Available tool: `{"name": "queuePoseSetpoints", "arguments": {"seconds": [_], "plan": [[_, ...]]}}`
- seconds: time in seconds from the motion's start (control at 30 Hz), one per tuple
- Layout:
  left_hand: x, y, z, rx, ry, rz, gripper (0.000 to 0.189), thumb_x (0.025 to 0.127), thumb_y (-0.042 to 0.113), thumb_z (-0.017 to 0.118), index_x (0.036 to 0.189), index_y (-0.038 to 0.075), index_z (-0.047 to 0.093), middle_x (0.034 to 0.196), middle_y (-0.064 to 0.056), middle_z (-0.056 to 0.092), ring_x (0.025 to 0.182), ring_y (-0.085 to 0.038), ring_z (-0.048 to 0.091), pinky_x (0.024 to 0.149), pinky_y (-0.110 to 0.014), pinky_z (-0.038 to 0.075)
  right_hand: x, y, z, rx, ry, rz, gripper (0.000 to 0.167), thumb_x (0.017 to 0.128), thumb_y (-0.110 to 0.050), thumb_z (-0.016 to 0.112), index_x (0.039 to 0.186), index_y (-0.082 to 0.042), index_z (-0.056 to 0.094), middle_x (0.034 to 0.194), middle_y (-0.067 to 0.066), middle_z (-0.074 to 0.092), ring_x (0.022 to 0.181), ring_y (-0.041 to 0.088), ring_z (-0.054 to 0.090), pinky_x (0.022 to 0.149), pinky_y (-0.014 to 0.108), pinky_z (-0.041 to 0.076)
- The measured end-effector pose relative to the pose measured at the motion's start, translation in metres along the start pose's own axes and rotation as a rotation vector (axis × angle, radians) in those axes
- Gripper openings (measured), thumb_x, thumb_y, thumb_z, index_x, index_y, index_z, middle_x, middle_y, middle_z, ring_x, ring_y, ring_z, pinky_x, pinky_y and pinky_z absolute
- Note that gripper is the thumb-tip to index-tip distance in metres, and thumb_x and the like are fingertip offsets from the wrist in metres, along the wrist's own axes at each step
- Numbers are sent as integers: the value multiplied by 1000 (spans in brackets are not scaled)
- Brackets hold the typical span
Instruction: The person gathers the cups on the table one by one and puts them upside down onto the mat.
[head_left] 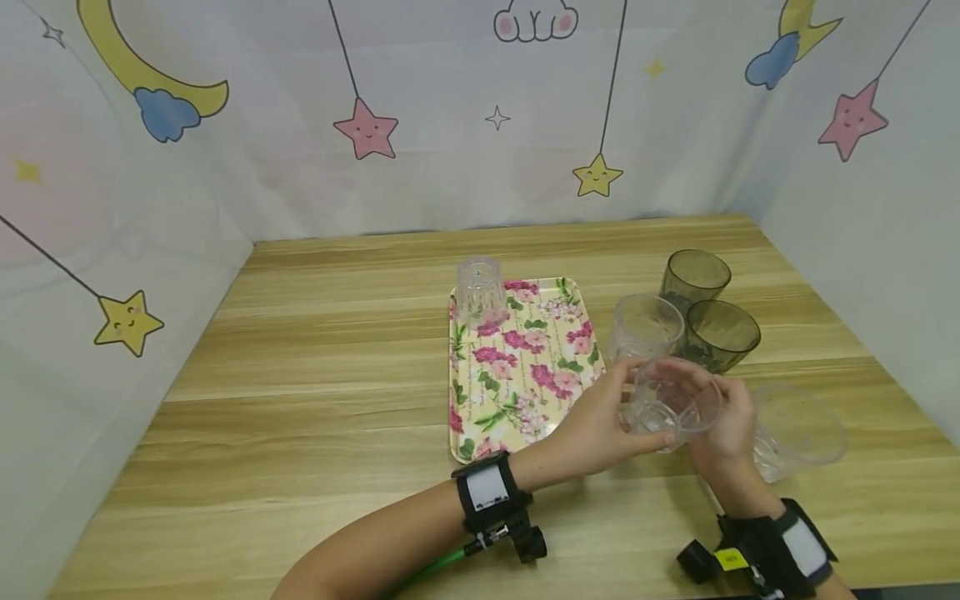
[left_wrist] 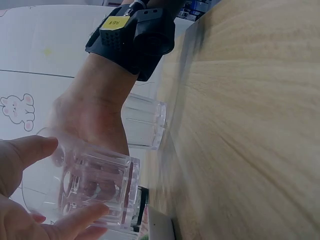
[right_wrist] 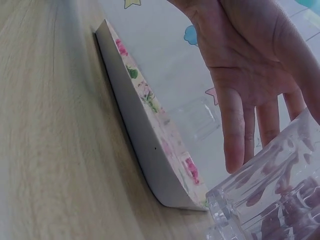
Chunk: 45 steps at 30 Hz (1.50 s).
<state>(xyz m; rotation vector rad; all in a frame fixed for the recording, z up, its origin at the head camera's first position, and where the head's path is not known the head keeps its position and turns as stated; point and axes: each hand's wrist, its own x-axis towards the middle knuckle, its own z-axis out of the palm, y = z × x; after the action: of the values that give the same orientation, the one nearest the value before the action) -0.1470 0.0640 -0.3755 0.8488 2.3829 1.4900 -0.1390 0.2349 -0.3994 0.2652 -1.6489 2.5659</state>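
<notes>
Above the table near its right side, my right hand [head_left: 727, 429] holds a clear drinking glass [head_left: 663, 417], its fingers bent round the far side. Through the glass wall [left_wrist: 100, 180] these fingers show in the left wrist view. My left hand [head_left: 596, 412] reaches in from the left, thumb near the rim and fingers along the side. In the right wrist view the left hand [right_wrist: 250, 75] has its fingers spread fairly straight, fingertips right at the glass [right_wrist: 270, 195]. Just behind the hands stands another clear glass [head_left: 637, 321].
A floral tray [head_left: 517, 367] lies left of the hands, with an upside-down clear glass [head_left: 480, 292] at its far left corner. Two smoky dark glasses, a farther one [head_left: 693, 275] and a nearer one [head_left: 720, 337], stand behind right. Another clear glass [head_left: 802, 429] stands beside the right hand.
</notes>
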Motion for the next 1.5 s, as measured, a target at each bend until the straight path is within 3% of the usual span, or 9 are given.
{"name": "queuePoseSetpoints", "arguments": {"seconds": [0.7,0.87,1.1,1.5], "plan": [[-3,14,-30,-66,17,32,76,81,22,77,142,25,32,144,-7,46,126,-31,55,70,-11,56,10,-20,28,-60,-43,5,63,101,-19,5,117,-8,65,108,-5,72,105,12,63,95,27,49],[-6,16,-37,-76,15,6,81,81,24,77,146,24,29,147,-6,44,128,-28,52,73,-11,56,13,-22,35,-58,-52,16,61,102,-21,6,119,-7,63,109,-5,71,106,12,62,96,26,49],[-8,18,-51,-68,27,-2,80,81,24,78,145,24,31,148,-5,43,130,-28,52,74,-13,56,22,-24,45,33,-85,-5,65,102,-19,4,115,-7,66,105,-3,72,102,13,63,94,28,49],[-9,21,-66,-56,67,-11,81,78,22,80,144,26,32,145,-7,45,128,-30,53,76,-15,57,32,-29,63,-17,-59,-12,62,102,-21,7,114,-8,67,103,-4,72,102,13,63,94,29,49]]}}
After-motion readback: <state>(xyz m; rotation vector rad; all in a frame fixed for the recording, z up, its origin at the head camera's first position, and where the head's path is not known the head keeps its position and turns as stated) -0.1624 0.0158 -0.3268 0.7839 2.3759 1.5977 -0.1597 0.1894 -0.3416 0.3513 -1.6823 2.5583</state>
